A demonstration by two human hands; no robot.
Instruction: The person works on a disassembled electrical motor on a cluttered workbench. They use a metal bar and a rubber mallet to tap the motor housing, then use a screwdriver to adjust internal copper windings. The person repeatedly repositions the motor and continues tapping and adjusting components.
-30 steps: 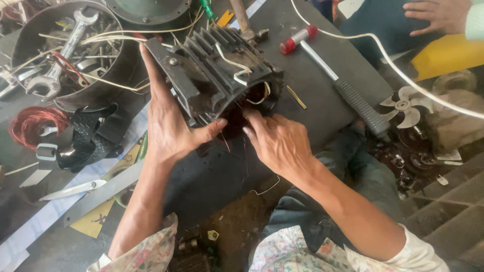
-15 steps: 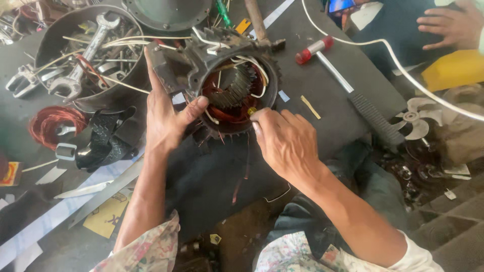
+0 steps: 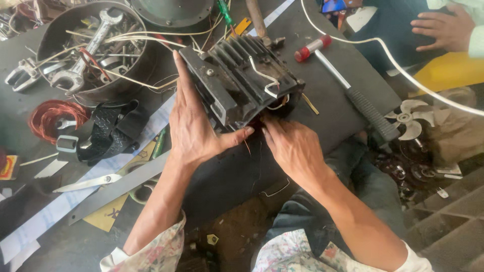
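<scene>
**Both hands on the motor housing**

Your left hand (image 3: 194, 128) lies flat against the left side of the finned motor housing (image 3: 242, 83), fingers pressed together and pointing far, thumb hooked under its near edge. Your right hand (image 3: 292, 148) reaches into the housing's near opening; its fingertips are hidden, so the pinch cannot be told, perhaps on wire. The housing sits tilted mid-bench, a hammer (image 3: 348, 88) just right, a bowl (image 3: 128, 75) of wrenches far left.

the motor housing (image 3: 242, 83) is dull, ribbed cast metal; the hammer (image 3: 348, 85) has a shiny steel shaft and rough rubber grip.
</scene>
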